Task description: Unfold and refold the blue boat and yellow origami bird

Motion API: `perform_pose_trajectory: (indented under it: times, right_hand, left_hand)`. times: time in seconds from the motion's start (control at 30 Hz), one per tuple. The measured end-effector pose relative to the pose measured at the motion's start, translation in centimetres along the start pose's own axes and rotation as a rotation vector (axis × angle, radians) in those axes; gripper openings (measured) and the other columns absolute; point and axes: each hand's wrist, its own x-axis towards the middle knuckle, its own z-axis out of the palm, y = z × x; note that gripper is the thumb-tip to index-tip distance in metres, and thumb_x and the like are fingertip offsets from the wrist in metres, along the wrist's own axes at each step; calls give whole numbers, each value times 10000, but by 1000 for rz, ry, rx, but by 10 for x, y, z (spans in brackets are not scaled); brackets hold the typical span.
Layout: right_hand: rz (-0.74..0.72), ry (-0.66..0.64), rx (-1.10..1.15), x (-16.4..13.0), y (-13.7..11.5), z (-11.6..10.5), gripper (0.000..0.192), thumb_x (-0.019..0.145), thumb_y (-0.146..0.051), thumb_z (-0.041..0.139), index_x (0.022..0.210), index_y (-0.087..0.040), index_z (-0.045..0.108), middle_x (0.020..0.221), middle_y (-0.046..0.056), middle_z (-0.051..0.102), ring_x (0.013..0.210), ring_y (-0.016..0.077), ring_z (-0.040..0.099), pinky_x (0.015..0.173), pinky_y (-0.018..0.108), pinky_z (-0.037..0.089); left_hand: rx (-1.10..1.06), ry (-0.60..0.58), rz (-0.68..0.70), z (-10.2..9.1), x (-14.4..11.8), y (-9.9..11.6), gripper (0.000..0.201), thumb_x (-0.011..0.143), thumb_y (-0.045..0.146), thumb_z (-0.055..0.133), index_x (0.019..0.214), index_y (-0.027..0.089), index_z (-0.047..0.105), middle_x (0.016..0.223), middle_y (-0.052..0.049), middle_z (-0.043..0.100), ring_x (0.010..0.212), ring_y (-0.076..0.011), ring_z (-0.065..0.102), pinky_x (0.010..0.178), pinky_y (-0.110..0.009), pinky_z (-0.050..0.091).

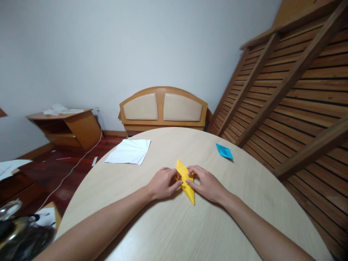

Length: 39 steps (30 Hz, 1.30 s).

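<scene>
Left hand (163,183), right hand (206,183) pinching yellow folded paper (185,180) — long axis away-left to near-right.

A room in a home, likely a bedroom used for storage. A round pale wood worktop (152,224) fills the foreground. At twelve o'clock a padded wooden headboard (163,108) leans against a plain white wall. At two o'clock a slatted bed frame (296,87) stands tilted. At ten o'clock, a low wooden side table (66,127) sits on dark red floorboards (46,170).
</scene>
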Motion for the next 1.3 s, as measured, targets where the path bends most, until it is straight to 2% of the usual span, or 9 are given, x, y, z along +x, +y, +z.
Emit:
perform_pose_trajectory:
  times: [0.17,0.4,0.67,0.9,1.13,1.23,1.3]
  right_hand:
    - [76,-3,-34,0,4,2,302,850,-326,652,1129,-216,621,1072,85,679,1015,231,629,904,386,489]
    - [73,-6,-49,0,6,-2,213,852,-296,633,1043,-213,682,1028,73,699,980,219,639,893,372,492]
    - [97,-33,-45,0,5,-5,174,838,-292,641,991,-213,664,981,62,689,923,218,632,852,364,481]
    - [36,-97,-81,-3,9,-12,297,774,-128,579,1046,-221,657,1029,62,684,965,215,622,882,340,461]
    - [-14,-141,-129,-5,10,-18,100,800,-146,565,852,-216,613,926,44,678,869,202,615,803,307,452]
    - [11,-137,-118,-4,9,-20,99,830,-154,540,873,-220,600,913,36,679,842,194,612,775,297,442]
    - [31,-132,-105,-3,9,-20,101,847,-165,529,901,-220,593,915,35,681,832,191,611,765,295,433]
  left_hand:
    - [-10,-7,50,0,-1,-4,153,880,303,554,970,190,603,932,-50,725,883,-215,671,936,-390,461]
    - [-22,-28,67,-2,-1,-5,199,883,307,540,1020,186,619,969,-63,732,933,-222,674,944,-389,463]
    - [-19,-36,86,-3,-2,-6,204,873,291,553,1035,192,627,967,-60,732,924,-217,676,928,-367,468]
    - [-23,-46,99,-3,-2,-7,208,868,267,546,1045,191,625,993,-59,727,940,-220,671,927,-365,465]
    - [-2,-60,129,-4,-3,-9,261,843,194,497,1070,187,626,1028,-63,720,952,-222,661,916,-353,467]
    - [13,-54,132,-3,-3,-10,277,877,182,425,1065,182,629,1037,-71,712,961,-223,649,898,-356,468]
    - [14,-41,130,-3,-4,-11,280,926,243,393,1059,177,630,1016,-78,706,941,-226,643,877,-364,470]
